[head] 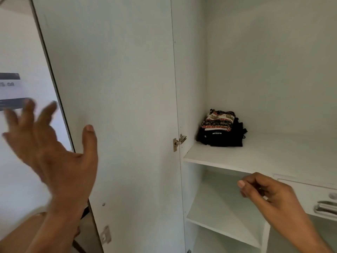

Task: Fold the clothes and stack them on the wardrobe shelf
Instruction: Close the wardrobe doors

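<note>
The left hand (pixel 52 152) is reaching up in front of the open wardrobe door (pixel 118 88), fingers (pixel 27 114) spread wide and blurred, thumb (pixel 89 139) standing apart and lying over the door's inner face; whether it is actually touching the panel cannot be told. This hand is holding nothing. The right hand (pixel 268 192) is hanging lower and to the other side, just below the front edge of the wardrobe shelf (pixel 273 156), its fingers curling loosely inward with the thumb tip near the forefinger, and nothing is showing between them. It is not touching the shelf edge as far as can be seen. Above and slightly left of the right hand, the folded clothes (pixel 220 130) are sitting as a small stack toward the back left corner of the shelf: a patterned red, black and cream piece (pixel 218 119) is lying on top of black garments (pixel 218 138) with a small white label showing. A metal hinge (pixel 179 141) is sitting between the two hands, at the door's edge, level with the stack. To the right of the right hand, a white drawer front (pixel 310 194) is showing under the shelf, and a lower shelf (pixel 224 221) is lying beneath the hand.
</note>
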